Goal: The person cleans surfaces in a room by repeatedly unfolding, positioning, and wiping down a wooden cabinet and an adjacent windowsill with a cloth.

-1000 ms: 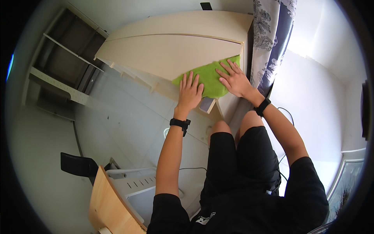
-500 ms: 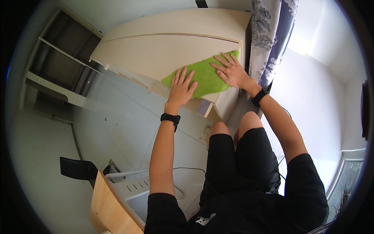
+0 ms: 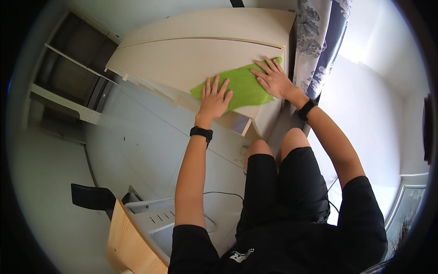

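Note:
A green cloth (image 3: 246, 86) lies spread near the right end of a pale wooden desktop (image 3: 178, 59). My left hand (image 3: 214, 98) rests flat on the cloth's left part, fingers spread and pointing away from me. On its right part, my right hand (image 3: 276, 82) presses down with fingers stretched apart. Both palms face down, and neither hand grips the cloth. The cloth's near edge reaches the front edge of the desktop. Black bands circle both of my wrists.
A patterned curtain (image 3: 310, 45) hangs just right of the desk. Below the desktop's front edge is a small open compartment (image 3: 240, 124). A wooden board (image 3: 132, 239) and a black chair-like part (image 3: 93, 196) stand at lower left. A dark cable crosses the tiled floor (image 3: 146, 132).
The cloth and both hands have shifted slightly away from me and to the right across the desktop. Its near edge has drawn back a little.

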Available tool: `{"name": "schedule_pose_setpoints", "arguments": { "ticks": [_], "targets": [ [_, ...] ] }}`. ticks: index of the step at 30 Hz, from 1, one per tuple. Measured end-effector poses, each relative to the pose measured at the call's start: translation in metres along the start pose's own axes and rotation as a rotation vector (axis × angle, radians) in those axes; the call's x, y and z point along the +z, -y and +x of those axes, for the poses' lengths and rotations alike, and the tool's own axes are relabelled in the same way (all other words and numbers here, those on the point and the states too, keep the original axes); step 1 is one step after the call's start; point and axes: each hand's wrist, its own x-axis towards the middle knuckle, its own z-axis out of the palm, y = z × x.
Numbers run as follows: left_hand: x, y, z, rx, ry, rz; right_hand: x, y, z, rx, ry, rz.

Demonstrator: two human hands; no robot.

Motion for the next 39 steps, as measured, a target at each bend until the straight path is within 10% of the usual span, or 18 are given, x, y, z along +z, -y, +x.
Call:
{"name": "schedule_pose_setpoints", "arguments": {
  "ticks": [39],
  "targets": [
    [0.002,-0.023,0.052,-0.257,0.182,0.023,0.003,0.003,0.019,0.224,0.072,0.010]
  ]
}}
